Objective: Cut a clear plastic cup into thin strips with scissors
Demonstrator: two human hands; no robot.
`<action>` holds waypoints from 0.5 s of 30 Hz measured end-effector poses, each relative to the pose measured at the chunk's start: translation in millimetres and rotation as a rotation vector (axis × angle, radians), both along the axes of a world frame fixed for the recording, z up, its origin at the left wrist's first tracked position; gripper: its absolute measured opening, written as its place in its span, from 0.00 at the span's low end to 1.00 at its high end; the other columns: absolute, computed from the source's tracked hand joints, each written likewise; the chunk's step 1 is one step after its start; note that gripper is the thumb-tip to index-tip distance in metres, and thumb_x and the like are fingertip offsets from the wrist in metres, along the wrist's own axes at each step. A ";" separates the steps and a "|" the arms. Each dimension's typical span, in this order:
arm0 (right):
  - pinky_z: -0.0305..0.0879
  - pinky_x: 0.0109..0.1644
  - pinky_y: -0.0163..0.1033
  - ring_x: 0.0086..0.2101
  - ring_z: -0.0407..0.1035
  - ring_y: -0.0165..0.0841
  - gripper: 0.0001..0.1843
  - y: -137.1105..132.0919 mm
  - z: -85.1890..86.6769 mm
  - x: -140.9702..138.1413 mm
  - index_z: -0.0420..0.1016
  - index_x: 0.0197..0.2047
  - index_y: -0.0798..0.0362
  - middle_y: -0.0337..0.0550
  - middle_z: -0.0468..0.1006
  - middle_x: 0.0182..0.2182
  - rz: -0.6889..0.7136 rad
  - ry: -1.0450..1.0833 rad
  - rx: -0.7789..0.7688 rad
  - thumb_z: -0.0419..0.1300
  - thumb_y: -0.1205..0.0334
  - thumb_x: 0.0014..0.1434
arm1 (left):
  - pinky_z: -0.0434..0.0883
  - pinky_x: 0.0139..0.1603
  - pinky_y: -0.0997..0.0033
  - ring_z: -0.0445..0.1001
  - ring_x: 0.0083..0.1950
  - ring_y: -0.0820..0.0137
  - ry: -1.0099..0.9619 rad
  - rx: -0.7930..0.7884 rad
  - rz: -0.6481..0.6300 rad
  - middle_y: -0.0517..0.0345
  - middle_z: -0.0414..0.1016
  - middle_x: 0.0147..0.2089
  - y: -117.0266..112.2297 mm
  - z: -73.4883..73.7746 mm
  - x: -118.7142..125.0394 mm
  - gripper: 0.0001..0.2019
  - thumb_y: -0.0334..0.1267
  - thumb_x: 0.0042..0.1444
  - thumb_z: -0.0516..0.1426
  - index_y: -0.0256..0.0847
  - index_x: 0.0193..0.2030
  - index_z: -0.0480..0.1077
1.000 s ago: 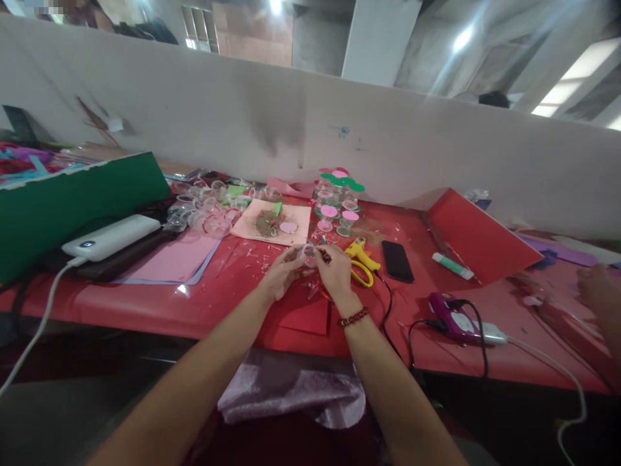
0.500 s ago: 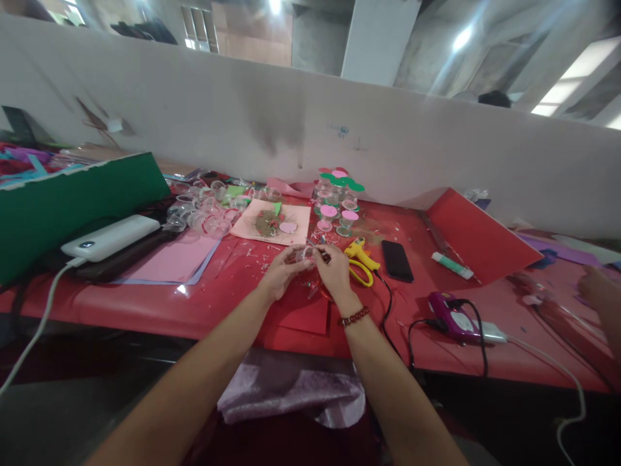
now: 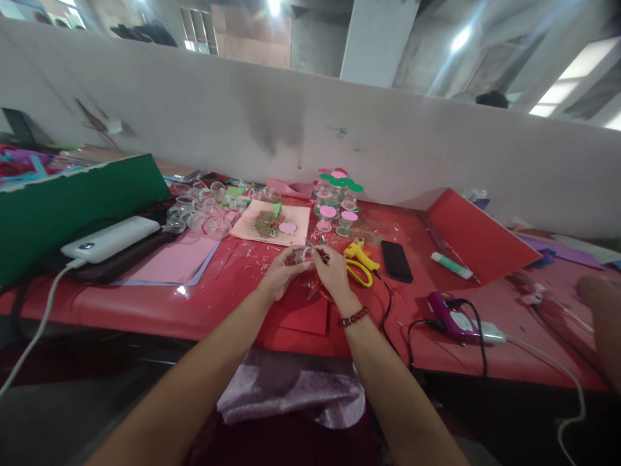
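Note:
Over the middle of the red table I hold a small clear plastic cup (image 3: pixel 301 256) between both hands. My left hand (image 3: pixel 280 272) has its fingers closed round the cup's left side. My right hand (image 3: pixel 332 270), a beaded bracelet at its wrist, pinches at the rim on the right; its fingertips are partly hidden. Just beyond them lies a pink sheet (image 3: pixel 246 223) bearing a brown smear, red scraps and a pink paper disc (image 3: pixel 288 228). A yellow glue gun (image 3: pixel 356 249) rests close to my right hand. Red card (image 3: pixel 303 314) lies below my hands.
Stacked cups topped with paper discs (image 3: pixel 338 210) stand behind. Loose clear cups (image 3: pixel 206 210) pile up at left near a white power bank (image 3: pixel 110 238). A phone (image 3: pixel 396 261), glue tube (image 3: pixel 451 265) and corded purple power strip (image 3: pixel 453 317) lie right. Another person's arm (image 3: pixel 601 317) reaches in.
My hands and the cup stay nearly where they were, with only slight finger movement. At the right edge the other person's hand has shifted a little.

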State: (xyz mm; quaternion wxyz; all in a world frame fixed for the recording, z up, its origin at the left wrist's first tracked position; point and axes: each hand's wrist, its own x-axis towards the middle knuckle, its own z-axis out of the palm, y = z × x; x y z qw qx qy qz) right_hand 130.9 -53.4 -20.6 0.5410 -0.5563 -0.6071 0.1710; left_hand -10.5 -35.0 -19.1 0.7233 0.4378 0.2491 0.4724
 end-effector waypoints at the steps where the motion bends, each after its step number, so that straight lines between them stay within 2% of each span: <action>1: 0.67 0.39 0.37 0.33 0.72 0.33 0.13 0.0 0.0 -0.1 0.76 0.37 0.51 0.41 0.80 0.35 -0.001 0.003 -0.002 0.53 0.54 0.59 | 0.70 0.52 0.64 0.76 0.43 0.69 -0.004 0.000 -0.007 0.55 0.76 0.44 0.2 -0.6 -0.1 0.21 0.30 0.39 0.68 0.40 0.43 0.72; 15: 0.66 0.40 0.37 0.32 0.71 0.33 0.12 0.2 0.3 0.3 0.76 0.37 0.51 0.39 0.80 0.33 0.007 -0.031 -0.004 0.52 0.57 0.59 | 0.70 0.52 0.65 0.75 0.44 0.69 -0.002 -0.013 -0.012 0.55 0.75 0.47 1.1 -3.4 0.0 0.22 0.30 0.40 0.68 0.40 0.44 0.71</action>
